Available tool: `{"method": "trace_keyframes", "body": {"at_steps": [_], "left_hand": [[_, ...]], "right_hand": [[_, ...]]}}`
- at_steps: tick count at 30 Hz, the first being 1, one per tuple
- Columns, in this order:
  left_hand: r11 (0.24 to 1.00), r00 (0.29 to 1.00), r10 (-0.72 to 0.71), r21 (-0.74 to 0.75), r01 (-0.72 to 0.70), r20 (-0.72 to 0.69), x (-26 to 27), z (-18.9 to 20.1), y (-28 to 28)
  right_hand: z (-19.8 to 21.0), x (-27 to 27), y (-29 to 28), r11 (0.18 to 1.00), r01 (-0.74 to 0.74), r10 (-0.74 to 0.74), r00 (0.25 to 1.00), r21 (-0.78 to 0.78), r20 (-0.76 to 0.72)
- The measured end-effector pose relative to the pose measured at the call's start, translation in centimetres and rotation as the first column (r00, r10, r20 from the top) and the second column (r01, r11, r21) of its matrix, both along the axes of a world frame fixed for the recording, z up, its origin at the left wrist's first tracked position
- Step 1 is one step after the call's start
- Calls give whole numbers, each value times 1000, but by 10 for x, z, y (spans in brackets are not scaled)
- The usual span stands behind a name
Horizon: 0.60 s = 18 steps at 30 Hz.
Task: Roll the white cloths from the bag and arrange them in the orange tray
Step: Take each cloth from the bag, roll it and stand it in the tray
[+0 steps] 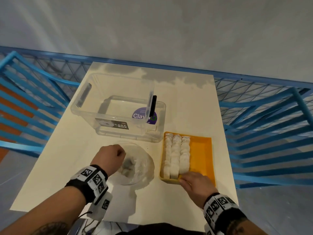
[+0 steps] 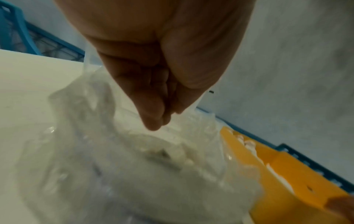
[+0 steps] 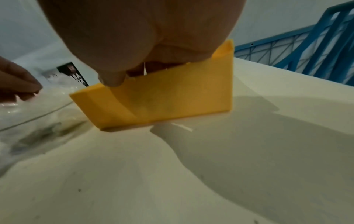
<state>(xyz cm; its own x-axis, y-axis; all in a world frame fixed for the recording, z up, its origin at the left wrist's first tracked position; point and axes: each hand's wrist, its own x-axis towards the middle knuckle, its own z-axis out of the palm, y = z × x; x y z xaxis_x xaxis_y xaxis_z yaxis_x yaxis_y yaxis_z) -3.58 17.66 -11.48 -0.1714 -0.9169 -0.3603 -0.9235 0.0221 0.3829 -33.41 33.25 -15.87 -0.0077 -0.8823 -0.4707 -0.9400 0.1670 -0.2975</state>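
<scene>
Head view shows a cream table (image 1: 67,158) with a clear plastic box (image 1: 111,106) at the far side. On its front wall is a dark label that reads "CASA BOX" (image 1: 116,126), and beside it is a purple round sticker (image 1: 144,116) whose big white letters begin "Clav"; the small print on it is too fine to read. A black clip (image 1: 153,106) stands at the right edge of the box.

Near the person, the left hand (image 1: 111,156) has its fingers curled and pinches the upper edge of the transparent bag (image 1: 140,165), which lies on the table just beside the orange tray (image 1: 203,155). Three rolled white cloths (image 1: 176,155) lie side by side against the left wall of the tray. The right hand (image 1: 194,184) rests on the near edge of the tray, the fingers bent over the rim; whether they grip it I cannot tell.

Left wrist view adds that thumb and fingers are pressed together on the plastic and that white cloth (image 2: 172,153) is inside the bag, blurred. Right wrist view shows only the outer near wall of the tray and a thumb on its rim; the rolls are hidden there. Blue metal frames (image 1: 28,106) stand on both sides of the table.
</scene>
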Motion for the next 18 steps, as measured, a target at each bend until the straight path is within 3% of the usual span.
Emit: {"method": "trace_keyframes", "body": {"at_steps": [5, 12, 18], "left_hand": [[977, 973, -203, 92, 194, 112, -1, -44, 16], [934, 872, -358, 132, 333, 333, -4, -73, 18], [946, 926, -324, 92, 312, 192, -8, -62, 11]], "right_hand": [[2, 5, 5, 1000, -23, 26, 988, 18, -155], [5, 9, 3, 996, 0, 15, 984, 84, -180], [7, 9, 2, 998, 8, 3, 987, 69, -162]]}}
